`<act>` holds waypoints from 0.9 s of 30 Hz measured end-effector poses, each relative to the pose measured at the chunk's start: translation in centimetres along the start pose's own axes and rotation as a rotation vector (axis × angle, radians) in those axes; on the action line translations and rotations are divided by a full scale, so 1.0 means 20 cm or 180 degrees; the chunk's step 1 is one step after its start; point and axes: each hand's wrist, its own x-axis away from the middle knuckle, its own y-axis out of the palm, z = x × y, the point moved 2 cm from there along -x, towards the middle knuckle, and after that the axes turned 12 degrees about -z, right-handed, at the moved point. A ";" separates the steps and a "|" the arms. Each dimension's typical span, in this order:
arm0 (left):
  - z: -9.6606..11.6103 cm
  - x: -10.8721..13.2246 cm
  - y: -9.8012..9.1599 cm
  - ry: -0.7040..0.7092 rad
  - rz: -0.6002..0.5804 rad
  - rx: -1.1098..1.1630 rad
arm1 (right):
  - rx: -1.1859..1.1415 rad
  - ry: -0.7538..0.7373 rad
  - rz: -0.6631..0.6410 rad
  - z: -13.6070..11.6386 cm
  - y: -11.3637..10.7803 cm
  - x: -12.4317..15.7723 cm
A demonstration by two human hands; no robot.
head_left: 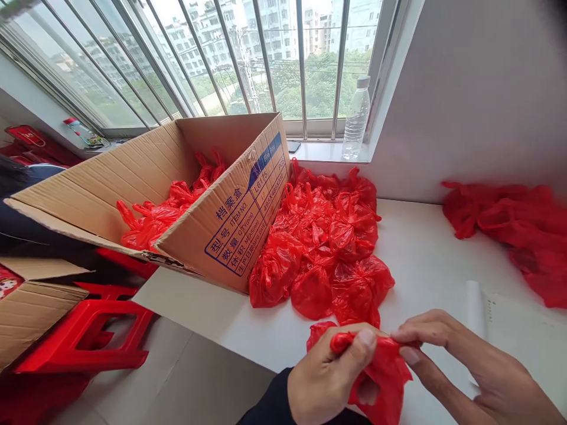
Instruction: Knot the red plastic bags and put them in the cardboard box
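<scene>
In the lower right of the head view my two hands grip a thin red plastic bag (387, 381) over the table's front part. My left hand (325, 378) is closed around it, with a twisted piece sticking out beside the thumb. My right hand (469, 360) pinches the bag's other side between thumb and fingers, so it is drawn taut between the hands. Its lower part hangs down, and its contents, if any, cannot be made out. Just beyond my hands lies a pile of knotted, filled red plastic bags (319, 236).
Left of the pile stands an open cardboard box (239, 212) holding more red bags. Loose red bags (514, 218) and a curled paper sheet (514, 330) lie on the white table (411, 248) at right. A water bottle (357, 121) stands on the sill; a red stool (97, 336) is below left.
</scene>
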 end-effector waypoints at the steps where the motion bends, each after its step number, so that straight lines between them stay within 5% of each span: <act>1: 0.00 -0.02 -0.02 0.0036 -0.0048 0.0301 | -0.0112 -0.0045 -0.0065 0.00 0.00 0.00; 6: 0.01 -0.05 -0.10 0.0317 0.0211 0.0250 | -0.0434 -0.0464 -0.0850 -0.06 0.03 -0.01; 11: 0.02 -0.02 -0.06 0.0468 -0.0136 0.0076 | -0.0051 0.0180 -0.0352 0.03 0.11 -0.01; 14: 0.02 -0.01 -0.04 0.0634 -0.0140 -0.0194 | -0.0233 0.0283 -0.0622 0.09 0.18 -0.01; 20: -0.04 -0.01 -0.06 0.0925 0.0948 -0.2311 | -0.1402 0.1058 -0.0869 0.10 0.23 -0.01; 24: -0.08 0.00 -0.05 0.1554 0.1288 -0.2818 | -0.1851 0.1341 -0.1172 0.09 0.26 -0.03; 27: -0.09 0.01 -0.04 0.1584 0.1264 -0.2904 | -0.1982 0.1157 -0.1371 0.10 0.26 -0.04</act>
